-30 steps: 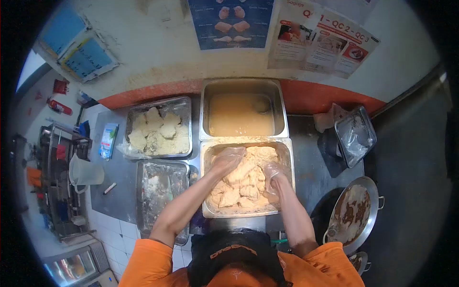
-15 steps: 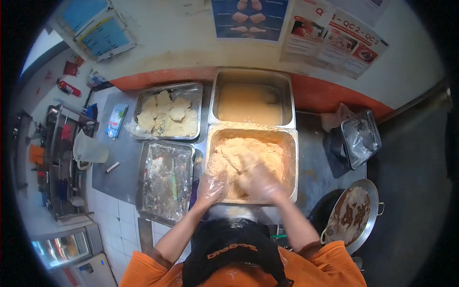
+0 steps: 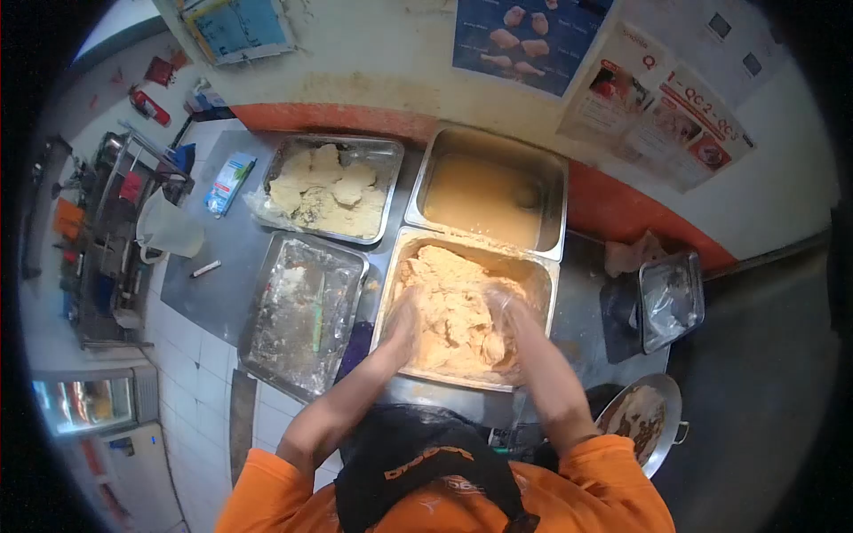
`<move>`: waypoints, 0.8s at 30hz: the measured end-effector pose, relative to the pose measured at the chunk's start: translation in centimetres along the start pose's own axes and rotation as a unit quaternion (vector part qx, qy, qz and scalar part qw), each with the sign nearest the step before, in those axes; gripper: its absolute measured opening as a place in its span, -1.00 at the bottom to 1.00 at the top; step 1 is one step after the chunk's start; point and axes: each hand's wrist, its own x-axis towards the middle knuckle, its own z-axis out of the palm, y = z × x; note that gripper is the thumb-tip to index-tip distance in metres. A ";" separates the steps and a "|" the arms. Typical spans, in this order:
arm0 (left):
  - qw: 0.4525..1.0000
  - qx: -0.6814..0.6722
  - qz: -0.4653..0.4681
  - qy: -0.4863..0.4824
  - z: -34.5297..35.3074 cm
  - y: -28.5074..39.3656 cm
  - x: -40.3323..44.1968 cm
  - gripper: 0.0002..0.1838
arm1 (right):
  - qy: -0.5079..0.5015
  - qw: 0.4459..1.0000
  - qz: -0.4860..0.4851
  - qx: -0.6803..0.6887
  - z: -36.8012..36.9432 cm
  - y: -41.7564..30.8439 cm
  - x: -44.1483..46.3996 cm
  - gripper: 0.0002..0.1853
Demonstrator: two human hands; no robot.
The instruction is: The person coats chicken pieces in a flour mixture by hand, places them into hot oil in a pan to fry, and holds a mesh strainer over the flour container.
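Observation:
A deep steel pan (image 3: 388, 293) holds a heap of pale orange breading flour (image 3: 449, 306), with lumpy coated pieces in it that I cannot make out singly. Both my hands wear clear plastic gloves and reach into this pan. My left hand (image 3: 404, 324) lies along the left side of the heap, its fingers stretched out and partly sunk in flour. At the right side of the heap is my right hand (image 3: 508, 313), fingers stretched and partly covered. Behind it, touching, stands a second steel pan (image 3: 560, 200) of cloudy tan liquid (image 3: 480, 195).
Left of the pans sit a tray of pale floured pieces (image 3: 333, 191) and a flour-smeared tray (image 3: 275, 329) with a green-handled tool (image 3: 317, 327). Farther left are a plastic jug (image 3: 169, 226) and a marker (image 3: 207, 268). On the right are a bag-lined container (image 3: 671, 302) and a wide metal pan (image 3: 644, 417).
My hands have moved apart to opposite sides of the heap; the right hand was blurred over its middle. The flour is now piled up in lumps. The camera view has turned slightly.

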 end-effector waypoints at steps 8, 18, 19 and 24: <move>0.988 -0.106 -0.056 -0.093 1.1 2.4 -1.8 -0.45 | 0.141 0.984 0.004 -0.105 -2.6 -14.3 -10.0 -0.51; 0.993 -0.041 -0.067 -0.089 1.5 4.6 -5.2 -0.34 | 0.013 0.980 0.044 -0.192 -6.0 -10.8 -11.3 -0.15; 0.994 -0.041 -0.064 -0.081 1.8 3.4 -4.1 -0.37 | -0.014 0.971 0.080 -0.225 -6.0 -11.3 -10.1 -0.14; 0.998 0.044 -0.041 -0.012 0.8 -0.6 -1.0 -0.42 | -0.031 0.994 -0.044 -0.091 -4.8 -11.4 -8.2 -0.13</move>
